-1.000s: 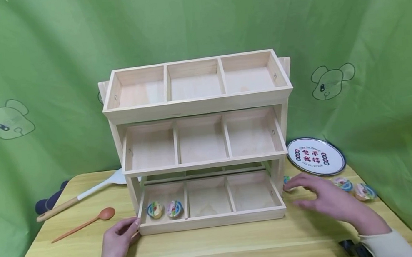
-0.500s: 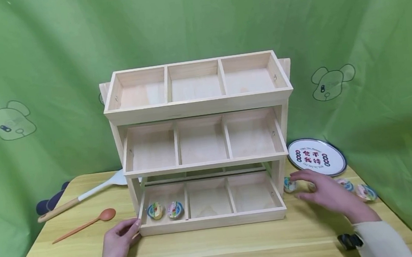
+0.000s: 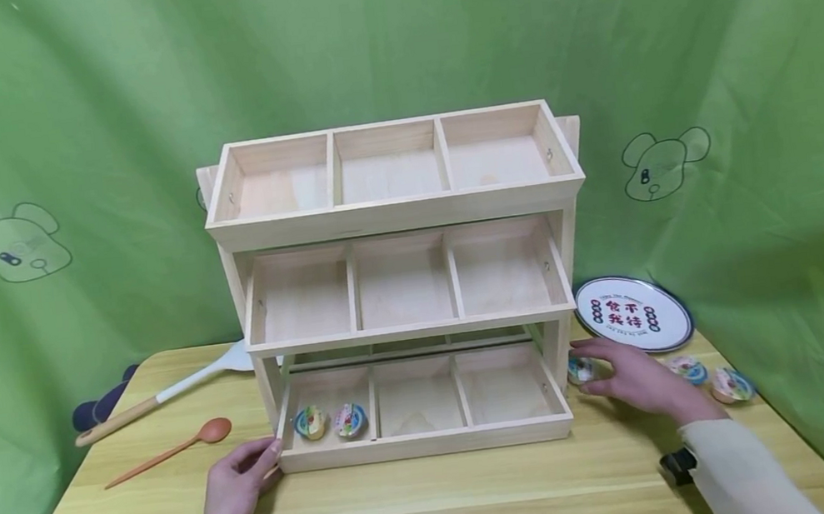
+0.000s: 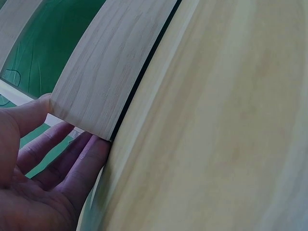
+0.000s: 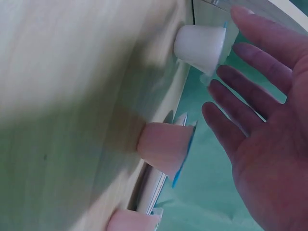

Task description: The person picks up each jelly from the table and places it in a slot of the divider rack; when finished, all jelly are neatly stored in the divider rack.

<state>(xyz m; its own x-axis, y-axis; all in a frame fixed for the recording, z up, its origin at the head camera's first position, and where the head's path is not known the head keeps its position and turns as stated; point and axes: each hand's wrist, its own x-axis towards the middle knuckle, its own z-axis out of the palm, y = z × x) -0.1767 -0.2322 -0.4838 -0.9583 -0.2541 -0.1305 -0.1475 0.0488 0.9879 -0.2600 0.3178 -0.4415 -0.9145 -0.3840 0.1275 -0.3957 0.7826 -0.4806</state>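
A three-tier wooden rack (image 3: 396, 217) stands mid-table, each tray split into three compartments. Two small jelly cups, one yellowish (image 3: 310, 423) and one pinkish (image 3: 350, 420), sit in the bottom tray's left compartment. My left hand (image 3: 234, 485) grips that tray's front left corner; in the left wrist view the thumb is at the top edge and the fingers lie under its end. My right hand (image 3: 631, 376) reaches over a pale jelly cup (image 5: 199, 47) beside the rack's right foot, with its fingers spread and apart from the cup in the right wrist view.
Two more jelly cups (image 3: 731, 385) lie right of my right hand, before a white oval plate (image 3: 632, 313) with red lettering. An orange spoon (image 3: 213, 429) and a white spatula with a wooden handle (image 3: 127, 417) lie on the left. A green curtain (image 3: 388, 33) hangs behind.
My right hand lifts off to the right of the cup by the rack's foot, then comes back left over it. That cup shows slightly farther right. My left hand stays put.
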